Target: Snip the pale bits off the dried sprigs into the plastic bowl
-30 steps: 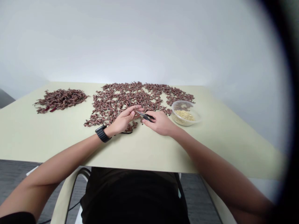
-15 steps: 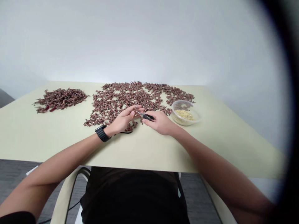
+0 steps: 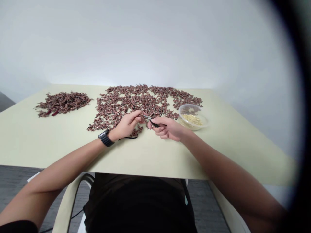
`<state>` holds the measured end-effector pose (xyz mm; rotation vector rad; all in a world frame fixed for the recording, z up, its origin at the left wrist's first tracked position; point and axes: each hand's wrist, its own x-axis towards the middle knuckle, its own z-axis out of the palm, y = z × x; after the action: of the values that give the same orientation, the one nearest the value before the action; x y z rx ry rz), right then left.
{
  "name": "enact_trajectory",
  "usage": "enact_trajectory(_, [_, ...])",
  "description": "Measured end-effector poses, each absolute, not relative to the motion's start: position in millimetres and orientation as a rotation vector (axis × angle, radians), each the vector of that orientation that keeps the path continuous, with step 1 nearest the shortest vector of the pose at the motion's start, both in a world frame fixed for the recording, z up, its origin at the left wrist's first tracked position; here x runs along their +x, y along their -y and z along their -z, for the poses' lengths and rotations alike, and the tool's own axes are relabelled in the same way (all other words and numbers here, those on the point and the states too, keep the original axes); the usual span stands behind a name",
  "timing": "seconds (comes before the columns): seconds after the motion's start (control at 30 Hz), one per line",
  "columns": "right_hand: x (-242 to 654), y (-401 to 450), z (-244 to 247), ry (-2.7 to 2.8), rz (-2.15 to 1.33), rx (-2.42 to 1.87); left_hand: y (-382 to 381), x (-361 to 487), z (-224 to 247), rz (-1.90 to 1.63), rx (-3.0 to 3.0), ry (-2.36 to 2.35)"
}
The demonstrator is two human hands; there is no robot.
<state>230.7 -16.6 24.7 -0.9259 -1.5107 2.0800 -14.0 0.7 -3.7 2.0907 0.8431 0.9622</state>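
My right hand (image 3: 170, 128) is closed around a small scissor-like tool (image 3: 155, 124) with black handles and a metal tip. The tip points left and meets the fingers of my left hand (image 3: 126, 124). Those fingers are drawn together in a pinch, and whatever sits in them is too small to make out. Just beyond both hands spreads a wide, loose layer of small reddish-brown dried pieces (image 3: 136, 100). To the right stands a clear round plastic tub (image 3: 206, 119), with pale yellow bits (image 3: 193, 119) at its bottom.
A heap of longer dark brown dried pieces (image 3: 65, 103), with something red at its front, lies on the left of the pale yellow table (image 3: 145, 158). A thin black item (image 3: 131, 138) lies under my left wrist. A white wall (image 3: 136, 42) rises behind the table.
My left fingers, stretched out before, have curled in. My right hand has shifted slightly right and turned, its fingers wrapping further round the tool.
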Motion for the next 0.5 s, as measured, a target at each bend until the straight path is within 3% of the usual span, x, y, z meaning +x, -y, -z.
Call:
enact_trajectory(0.1, [231,15,-27,1.411,-2.300,-0.856,-3,-18,1,-0.999,2.288,-0.911])
enact_trajectory(0.17, [229,15,-23,1.492,-2.211,-0.904,-6,-20,2,-1.001,2.320,-0.927])
enact_trajectory(0.23, [224,17,-17,1.716,-1.858,-1.024,-7,-20,5,-0.992,2.266,-0.939])
enact_trajectory(0.37, [219,21,-7,2.105,-0.718,-1.208,-7,-18,11,-0.973,2.071,-0.886])
enact_trajectory(0.5, [220,22,-5,2.248,-0.306,-1.236,-7,-16,15,-0.966,1.910,-0.796])
